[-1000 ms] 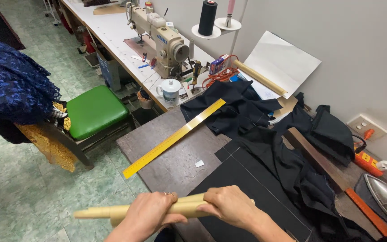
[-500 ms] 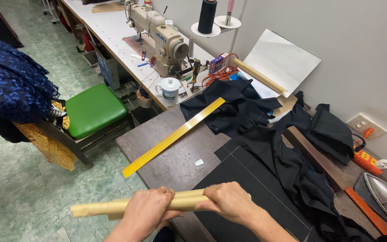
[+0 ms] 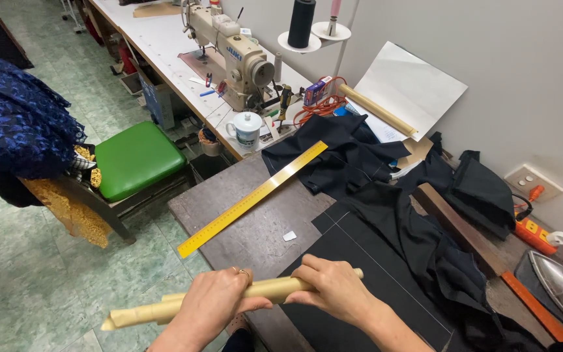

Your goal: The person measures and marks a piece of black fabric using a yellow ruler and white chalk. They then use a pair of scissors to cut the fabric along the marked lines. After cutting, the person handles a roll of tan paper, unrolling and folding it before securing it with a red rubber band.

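Hands both clench my rolled cream paper tube, left hand and right hand side by side, just below the yellow ruler, over the dark table edge.

A dark brown table carries a long yellow ruler lying slantwise, a small white chip just beside it, and black fabric spread over its right half. A brown wooden bar and an orange ruler lie along the far edge. The adjoining white table bears a sewing machine and a white lidded mug.
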